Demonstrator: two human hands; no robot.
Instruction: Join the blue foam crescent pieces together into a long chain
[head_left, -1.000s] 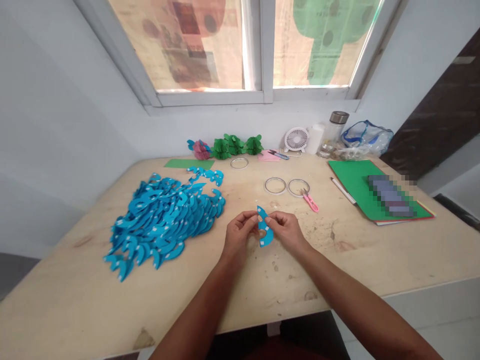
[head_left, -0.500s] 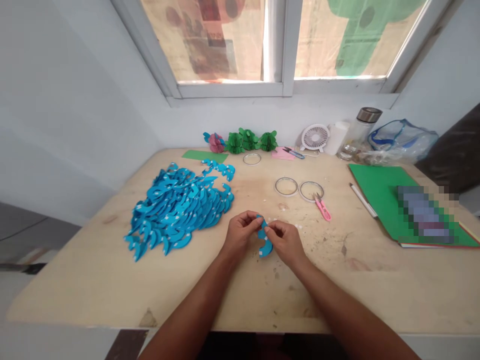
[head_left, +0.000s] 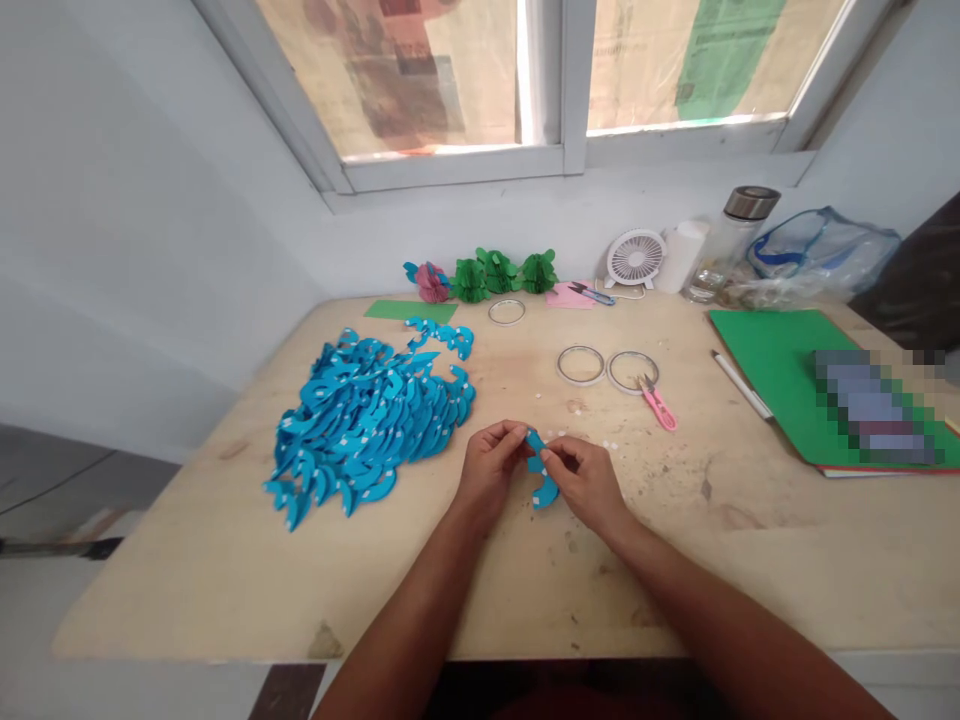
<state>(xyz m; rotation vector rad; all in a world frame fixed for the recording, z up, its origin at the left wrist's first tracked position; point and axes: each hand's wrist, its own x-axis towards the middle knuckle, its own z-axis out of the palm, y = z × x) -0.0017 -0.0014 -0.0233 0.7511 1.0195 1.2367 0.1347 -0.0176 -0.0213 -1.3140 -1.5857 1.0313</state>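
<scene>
Both my hands meet over the middle of the wooden table [head_left: 187, 600]. My left hand [head_left: 489, 472] pinches the top end of a small curved blue paper cutout [head_left: 541, 478]. My right hand [head_left: 586, 482] pinches the same cutout from the right side, fingers closed on it. The piece hangs between the two hands, just above the tabletop. To the left lies a large pile of the same blue cutouts [head_left: 371, 415], each with small white patches.
Two tape rings [head_left: 580, 364] and pink snips [head_left: 660, 405] lie beyond my hands; a third ring [head_left: 506, 311] sits farther back. Green paper balls [head_left: 496, 273], a small fan [head_left: 635, 258], a bottle [head_left: 726, 243] and a plastic bag line the wall. A green folder [head_left: 772, 365] and pen lie right.
The view has shifted slightly. My hands stay together on the blue cutout, and my right fingers have closed in tighter on its upper part.
</scene>
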